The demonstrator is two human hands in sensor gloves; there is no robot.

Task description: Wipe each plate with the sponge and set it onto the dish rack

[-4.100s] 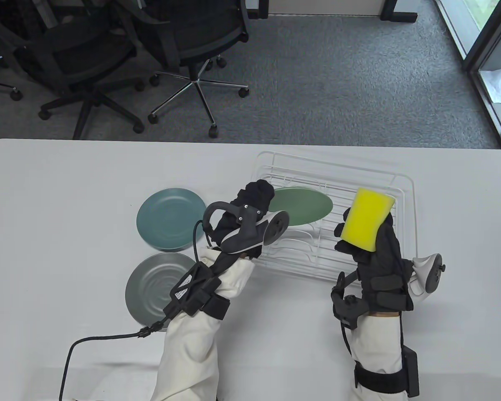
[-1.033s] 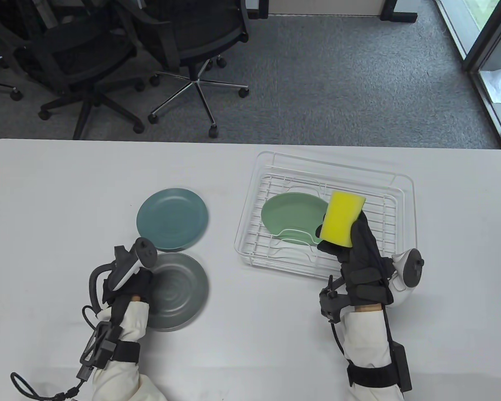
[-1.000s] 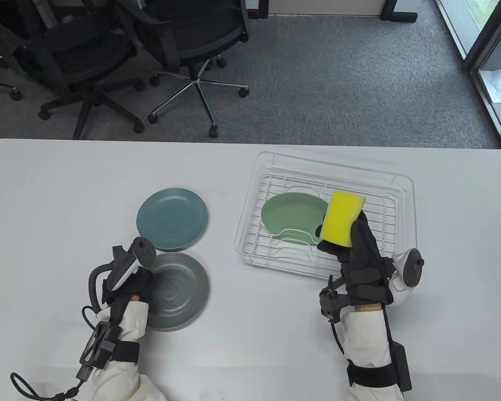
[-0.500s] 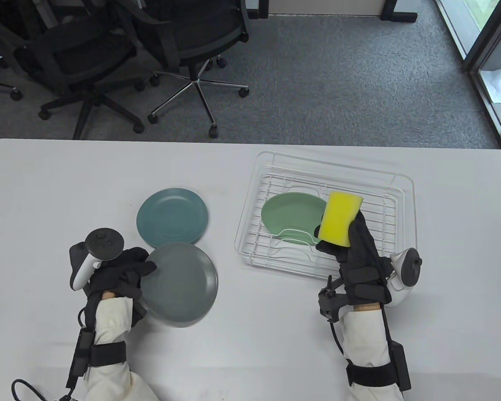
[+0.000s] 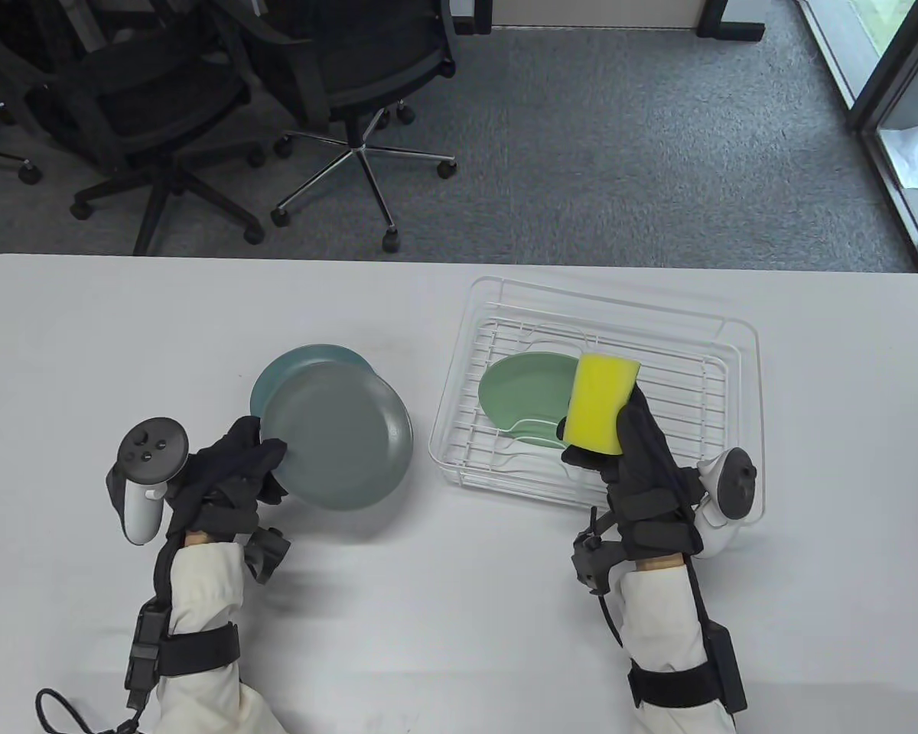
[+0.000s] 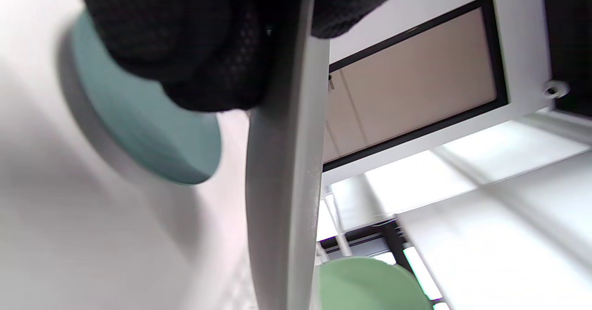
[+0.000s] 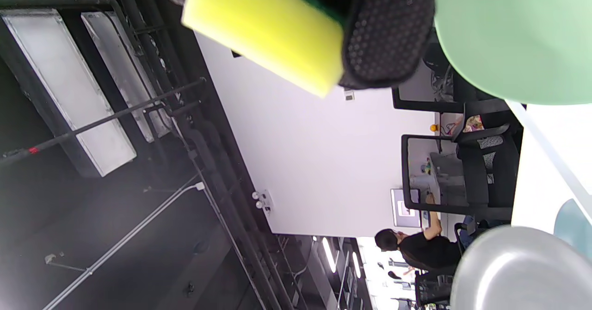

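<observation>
Rack (image 5: 742, 359) holds green plate (image 5: 524, 386); left hand (image 5: 229, 474) grips grey plate (image 5: 340, 436).

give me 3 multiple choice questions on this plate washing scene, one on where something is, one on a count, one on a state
1. Where is the light green plate?
A. in the dish rack
B. flat on the table
C. in the left hand

2. How many plates are visible in all?
A. two
B. three
C. four

3. What is the state of the grey plate?
A. lying flat on the table
B. standing in the rack
C. lifted, held at its edge by the left hand

Answers:
1 A, it lies among the rack's white wires.
2 B, light green, grey, and a teal plate partly hidden under the grey one.
3 C, the left wrist view shows gloved fingers pinching its rim; the right hand holds a yellow sponge.
</observation>
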